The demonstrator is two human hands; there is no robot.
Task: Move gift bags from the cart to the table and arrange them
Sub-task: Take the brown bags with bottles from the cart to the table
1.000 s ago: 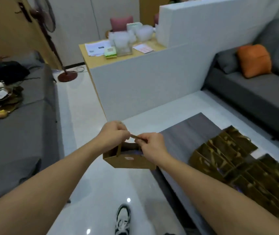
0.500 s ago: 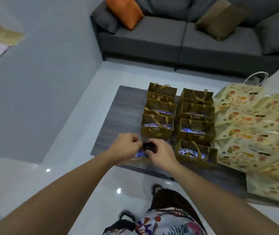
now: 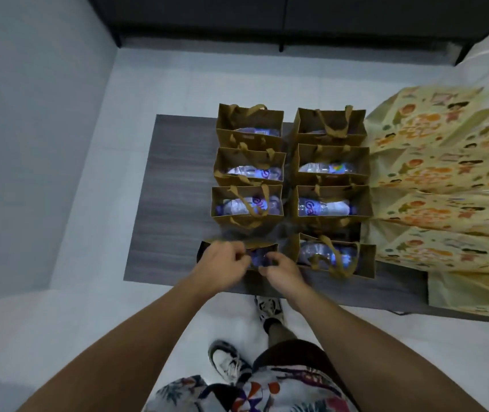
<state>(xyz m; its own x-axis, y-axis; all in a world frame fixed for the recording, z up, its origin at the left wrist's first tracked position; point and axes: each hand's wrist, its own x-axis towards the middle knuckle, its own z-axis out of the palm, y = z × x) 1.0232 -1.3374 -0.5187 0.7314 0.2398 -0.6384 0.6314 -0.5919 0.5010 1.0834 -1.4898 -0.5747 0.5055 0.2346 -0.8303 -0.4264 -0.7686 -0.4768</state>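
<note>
Both hands at frame centre hold the new bag [image 3: 255, 257] at the desk [image 3: 178, 203] near edge. Left hand [image 3: 222, 260] and right hand [image 3: 279, 270] fingers curl on its top. Bag's long axis runs left-right, just left of the front right-column bag [image 3: 335, 257], completing the left column.

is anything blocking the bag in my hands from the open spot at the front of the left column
Nothing visible does. The brown gift bag under the left hand and right hand already sits in that spot on the dark table.
</note>
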